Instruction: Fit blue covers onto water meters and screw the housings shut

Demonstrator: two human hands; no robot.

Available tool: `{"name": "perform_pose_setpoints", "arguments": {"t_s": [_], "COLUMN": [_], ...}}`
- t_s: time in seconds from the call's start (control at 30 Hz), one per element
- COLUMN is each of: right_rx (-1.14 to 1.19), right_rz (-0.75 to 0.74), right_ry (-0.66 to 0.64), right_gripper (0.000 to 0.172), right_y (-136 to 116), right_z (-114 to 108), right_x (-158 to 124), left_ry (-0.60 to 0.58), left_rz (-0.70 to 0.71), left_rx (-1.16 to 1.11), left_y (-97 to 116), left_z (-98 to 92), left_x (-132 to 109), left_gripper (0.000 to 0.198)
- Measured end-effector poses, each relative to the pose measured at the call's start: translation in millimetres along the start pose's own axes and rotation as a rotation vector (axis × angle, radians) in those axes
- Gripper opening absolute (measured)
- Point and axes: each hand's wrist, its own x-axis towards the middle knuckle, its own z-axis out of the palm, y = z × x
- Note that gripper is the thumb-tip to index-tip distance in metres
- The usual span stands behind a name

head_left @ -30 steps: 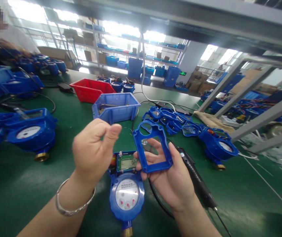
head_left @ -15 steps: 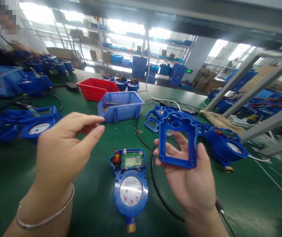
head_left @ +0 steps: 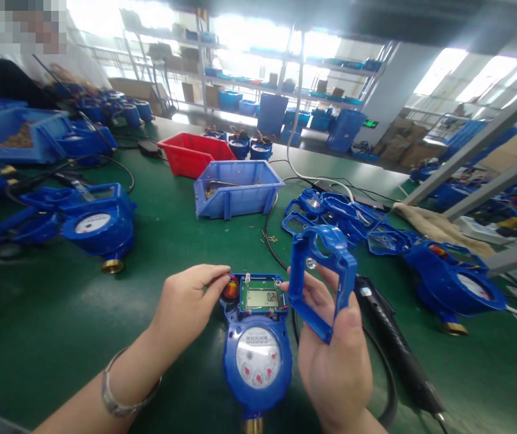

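A blue water meter [head_left: 258,361] lies face up in front of me, its top compartment uncovered, showing a green circuit board with a lit display [head_left: 261,299] and an orange cylindrical part [head_left: 231,289]. My left hand [head_left: 190,307] is at the compartment's upper left corner, thumb and fingertips pinched at the thin red wires [head_left: 232,278] by that part; the fingers partly hide them. Held in my right hand [head_left: 335,355] is an open blue cover frame [head_left: 322,283], tilted, just right of the compartment. A small clear round piece [head_left: 311,263] shows at the frame's opening.
Behind the meter stand a blue bin [head_left: 240,190] of small brass parts and a red bin [head_left: 190,154]. Loose screws [head_left: 270,239] lie nearby. A black electric screwdriver [head_left: 398,349] rests at right, below more blue covers [head_left: 344,211]. Other meters [head_left: 98,226] sit left and right.
My left hand has come right and down onto the meter's wires. My right hand has turned the cover frame and brought it closer to the meter. The view has shifted, uncovering the screwdriver.
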Motion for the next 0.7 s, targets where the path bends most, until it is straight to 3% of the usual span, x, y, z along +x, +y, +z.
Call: {"name": "perform_pose_setpoints", "arguments": {"t_s": [0.1, 0.23, 0.47, 0.7], "right_rx": [-0.088, -0.062, -0.094, -0.081], "right_rz": [-0.076, 0.016, 0.050, 0.068], "right_ry": [0.001, 0.001, -0.007, -0.013], "right_gripper": [0.039, 0.036, 0.039, 0.037], "right_y": [11, 18, 19, 20], "right_z": [-3, -4, -4, -3], "right_x": [-1, 1, 2, 2], "left_ry": [0.061, 0.069, -0.059, -0.049], "left_rz": [0.121, 0.224, 0.159, 0.180], "left_rx": [0.063, 0.119, -0.010, -0.026], "left_y": [-3, -9, -4, -5], "left_z": [4.4, 5.8, 3.8, 7.9], "left_x": [-1, 4, 5, -3], "left_gripper": [0.021, 0.021, 0.024, 0.025]}}
